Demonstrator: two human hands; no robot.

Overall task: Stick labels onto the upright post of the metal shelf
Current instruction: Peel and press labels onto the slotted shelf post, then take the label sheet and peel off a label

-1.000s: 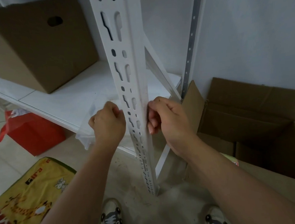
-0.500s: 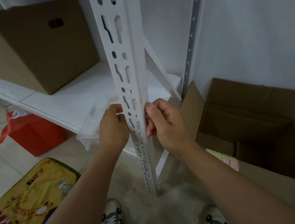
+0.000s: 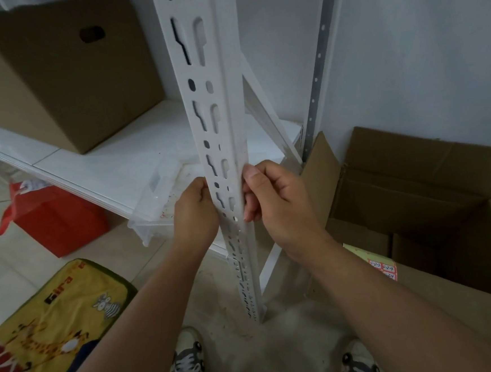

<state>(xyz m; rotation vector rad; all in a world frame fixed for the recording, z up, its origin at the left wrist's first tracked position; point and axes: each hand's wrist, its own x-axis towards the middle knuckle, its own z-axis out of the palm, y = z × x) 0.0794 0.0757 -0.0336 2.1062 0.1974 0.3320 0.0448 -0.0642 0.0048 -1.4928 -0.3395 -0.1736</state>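
The white upright post point(image 3: 223, 123) of the metal shelf, punched with slots and holes, runs down the middle of the view to the floor. My left hand point(image 3: 195, 213) is curled in a fist, its knuckles touching the post's left edge just below shelf height. My right hand point(image 3: 272, 201) is opposite, with the thumb tip pressed on the post's right corner and the other fingers curled. No label shows in either hand or on the post. A yellow sheet of red-bordered labels point(image 3: 381, 266) lies on the cardboard at the right, partly hidden by my right forearm.
A closed cardboard box point(image 3: 53, 77) stands on the white shelf board point(image 3: 95, 165). A clear plastic tub point(image 3: 157, 204) sits at the shelf's front edge. An open cardboard box point(image 3: 421, 201) is on the right, with a red bag point(image 3: 53, 221) and a yellow mat point(image 3: 52, 327) on the floor at the left.
My left hand has moved right, up against the post's left edge. Both hands have risen slightly along the post. The label sheet has come into view.
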